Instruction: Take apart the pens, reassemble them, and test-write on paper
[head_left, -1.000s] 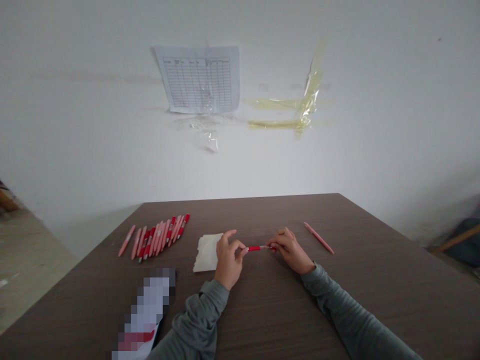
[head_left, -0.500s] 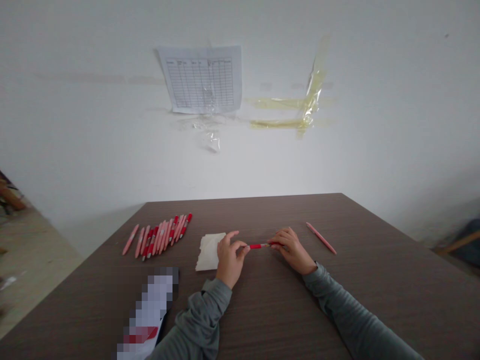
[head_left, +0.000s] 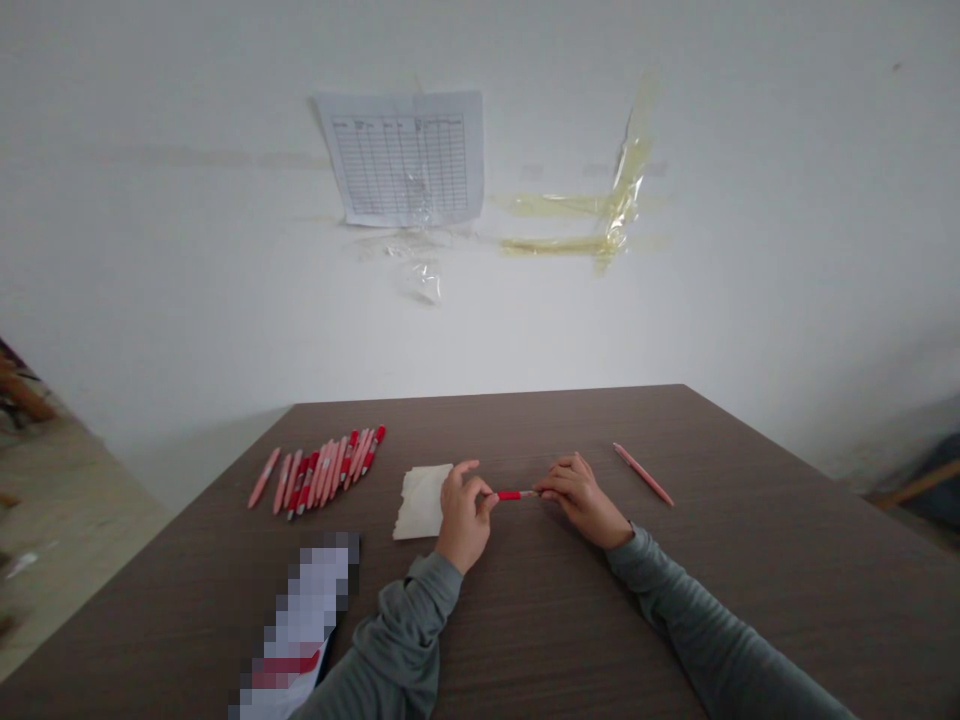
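- Far left on the brown table [head_left: 555, 620], a bunch of pink and red pens [head_left: 321, 472] lies side by side, some touching; being round, they could roll apart if a sleeve brushed them or the table were knocked.
- Near left, a long pale packet [head_left: 304, 615] with a red patch lies beside the left forearm; it is blurred out, so I cannot tell what it is. The forearm could push it if it swung left.
- Next comes a torn-edged piece of paper [head_left: 420, 503], its right edge behind the left hand; that hand could drag or crease it.
- The left hand [head_left: 463, 515] pinches the left end of a red pen [head_left: 509, 496] between thumb and forefinger, other fingers loosely raised.
- The pen lies level between the hands; uneven pulling or twisting could make it slip or drop.
- The right hand [head_left: 581, 500] has its fingertips closed around the other end, hiding it; whether any part is loose there, I cannot tell.
- Right of that hand, a lone pink pen [head_left: 643, 474] lies slantwise, within reach of a stray knock.
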